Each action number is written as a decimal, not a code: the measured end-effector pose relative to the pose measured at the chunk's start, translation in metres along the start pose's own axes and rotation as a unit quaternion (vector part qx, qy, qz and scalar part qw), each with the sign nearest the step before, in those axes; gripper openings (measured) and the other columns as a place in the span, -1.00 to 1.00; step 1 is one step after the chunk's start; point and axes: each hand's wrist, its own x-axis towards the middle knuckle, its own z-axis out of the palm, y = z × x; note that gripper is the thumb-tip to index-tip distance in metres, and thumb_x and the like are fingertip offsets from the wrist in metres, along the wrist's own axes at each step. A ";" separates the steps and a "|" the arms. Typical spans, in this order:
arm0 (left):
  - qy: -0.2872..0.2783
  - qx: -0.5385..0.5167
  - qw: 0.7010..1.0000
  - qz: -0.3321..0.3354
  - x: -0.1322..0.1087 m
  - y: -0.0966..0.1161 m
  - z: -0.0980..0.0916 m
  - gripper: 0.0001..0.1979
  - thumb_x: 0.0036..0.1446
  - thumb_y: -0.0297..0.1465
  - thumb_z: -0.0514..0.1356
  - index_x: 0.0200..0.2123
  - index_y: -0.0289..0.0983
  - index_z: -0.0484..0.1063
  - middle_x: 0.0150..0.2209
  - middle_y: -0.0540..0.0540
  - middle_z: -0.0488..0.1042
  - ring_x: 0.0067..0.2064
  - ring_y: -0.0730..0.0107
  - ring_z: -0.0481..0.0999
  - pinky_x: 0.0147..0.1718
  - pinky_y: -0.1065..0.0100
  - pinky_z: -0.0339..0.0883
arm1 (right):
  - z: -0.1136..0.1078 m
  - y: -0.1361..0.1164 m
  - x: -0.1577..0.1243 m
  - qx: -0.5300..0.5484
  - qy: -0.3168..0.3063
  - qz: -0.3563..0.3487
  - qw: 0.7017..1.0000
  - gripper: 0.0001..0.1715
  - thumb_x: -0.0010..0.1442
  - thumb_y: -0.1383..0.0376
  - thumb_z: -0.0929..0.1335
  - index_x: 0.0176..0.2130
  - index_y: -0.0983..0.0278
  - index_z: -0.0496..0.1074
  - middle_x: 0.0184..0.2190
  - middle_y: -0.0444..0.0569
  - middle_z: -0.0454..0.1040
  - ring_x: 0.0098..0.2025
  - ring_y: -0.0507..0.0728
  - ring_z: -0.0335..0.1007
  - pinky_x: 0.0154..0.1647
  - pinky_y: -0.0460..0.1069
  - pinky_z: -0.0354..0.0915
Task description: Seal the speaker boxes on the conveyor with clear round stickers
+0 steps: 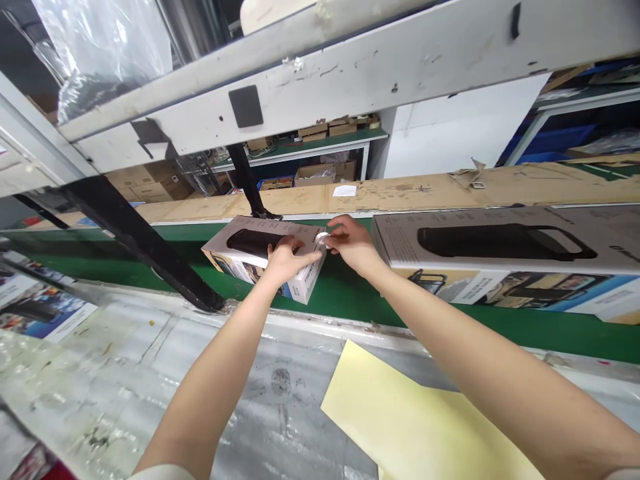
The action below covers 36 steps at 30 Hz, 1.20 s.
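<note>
The printed box [255, 245] is gripped by the left hand [287, 260]; a small silver item [323, 241] is pinched by the right hand [353, 245].

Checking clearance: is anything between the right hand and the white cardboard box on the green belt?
Only a small shiny silver object, held at the fingers of the right hand, right against the corner of the white cardboard box. The left hand rests on the box; the black metal strut stands left of it, not between.

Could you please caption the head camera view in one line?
Left hand on a product box on a green conveyor belt, right hand pinching a small silver item.
</note>
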 end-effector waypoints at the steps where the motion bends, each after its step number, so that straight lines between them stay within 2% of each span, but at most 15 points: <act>1: -0.012 0.047 0.999 0.003 -0.001 0.001 0.001 -0.41 0.07 -0.03 0.37 0.10 -0.21 0.50 0.23 -0.24 0.50 0.33 -0.12 0.37 0.43 -0.17 -0.17 | -0.002 -0.001 0.000 0.006 0.003 0.006 1.000 -0.63 0.00 0.42 0.46 -0.21 0.15 0.33 -0.44 -0.24 0.42 -0.49 0.06 0.40 -0.47 -0.03 0.34; 3: -0.030 0.134 0.990 0.015 -0.002 0.001 0.003 -0.33 0.10 -0.08 0.35 0.23 -0.20 0.38 0.35 -0.27 0.36 0.41 -0.14 0.25 0.43 -0.24 -0.21 | -0.004 -0.003 0.000 0.018 -0.007 0.024 1.000 -0.58 0.01 0.42 0.48 -0.17 0.15 0.31 -0.43 -0.24 0.42 -0.51 0.05 0.40 -0.48 -0.03 0.37; 7: -0.024 0.202 0.978 0.035 -0.003 0.000 0.008 -0.47 0.21 -0.24 0.20 0.24 -0.18 0.35 0.41 -0.27 0.27 0.48 -0.09 0.12 0.41 -0.29 -0.14 | 0.002 -0.004 0.003 0.031 -0.060 0.084 0.994 -0.60 0.05 0.43 0.51 -0.19 0.19 0.32 -0.50 -0.20 0.44 -0.52 0.07 0.42 -0.50 -0.02 0.42; 12: -0.016 0.197 0.979 0.048 -0.005 -0.002 0.006 -0.51 0.22 -0.24 0.19 0.20 -0.23 0.40 0.37 -0.32 0.31 0.44 -0.16 0.17 0.38 -0.35 -0.10 | 0.025 -0.001 0.014 0.013 -0.063 0.119 0.991 -0.53 0.03 0.42 0.56 -0.20 0.17 0.28 -0.61 -0.24 0.35 -0.60 0.06 0.31 -0.60 -0.05 0.31; 16: 0.001 0.190 0.981 0.045 -0.007 -0.002 0.004 -0.51 0.21 -0.27 0.23 0.19 -0.22 0.39 0.30 -0.32 0.38 0.38 -0.13 0.27 0.38 -0.34 -0.05 | 0.039 0.001 0.021 -0.021 -0.044 0.125 0.991 -0.47 -0.01 0.44 0.57 -0.16 0.17 0.29 -0.59 -0.27 0.31 -0.60 0.05 0.27 -0.64 -0.06 0.21; 21: 0.013 0.186 0.982 0.041 -0.007 -0.004 0.002 -0.58 0.19 -0.31 0.24 0.12 -0.20 0.43 0.22 -0.28 0.46 0.33 -0.12 0.34 0.37 -0.26 0.01 | 0.045 0.004 0.022 -0.056 -0.028 0.155 0.986 -0.36 -0.05 0.40 0.60 -0.08 0.16 0.29 -0.56 -0.26 0.31 -0.62 0.05 0.23 -0.68 -0.06 0.11; 25: 0.015 0.184 0.982 0.047 -0.007 -0.005 0.000 -0.60 0.19 -0.32 0.24 0.10 -0.21 0.44 0.20 -0.27 0.47 0.34 -0.12 0.33 0.37 -0.26 0.01 | 0.046 0.005 0.020 -0.028 -0.033 0.189 0.981 -0.35 0.02 0.32 0.60 -0.04 0.16 0.24 -0.54 -0.22 0.39 -0.62 0.05 0.27 -0.69 -0.07 0.11; 28: 0.011 0.186 0.981 0.045 -0.007 -0.006 -0.002 -0.58 0.20 -0.31 0.24 0.13 -0.20 0.44 0.22 -0.28 0.46 0.35 -0.10 0.33 0.37 -0.24 0.02 | 0.045 0.008 0.017 0.012 -0.036 0.209 0.977 -0.38 0.04 0.29 0.62 -0.11 0.16 0.22 -0.55 -0.21 0.42 -0.61 0.05 0.31 -0.69 -0.09 0.11; 33: -0.003 0.189 0.981 0.053 -0.008 -0.008 -0.008 -0.45 0.21 -0.29 0.23 0.28 -0.12 0.39 0.32 -0.23 0.39 0.41 -0.11 0.24 0.39 -0.25 -0.02 | 0.046 0.018 0.012 0.093 -0.046 0.206 0.973 -0.53 0.16 0.35 0.55 -0.22 0.17 0.20 -0.55 -0.22 0.43 -0.56 0.00 0.36 -0.60 -0.12 0.26; 36: -0.016 0.190 0.980 0.058 -0.007 -0.010 -0.010 -0.36 0.24 -0.27 0.21 0.38 -0.03 0.30 0.40 -0.19 0.31 0.46 -0.17 0.16 0.38 -0.34 -0.07 | 0.048 0.025 0.009 0.128 -0.049 0.193 0.972 -0.57 0.19 0.39 0.52 -0.22 0.17 0.20 -0.53 -0.26 0.40 -0.52 -0.02 0.38 -0.54 -0.15 0.32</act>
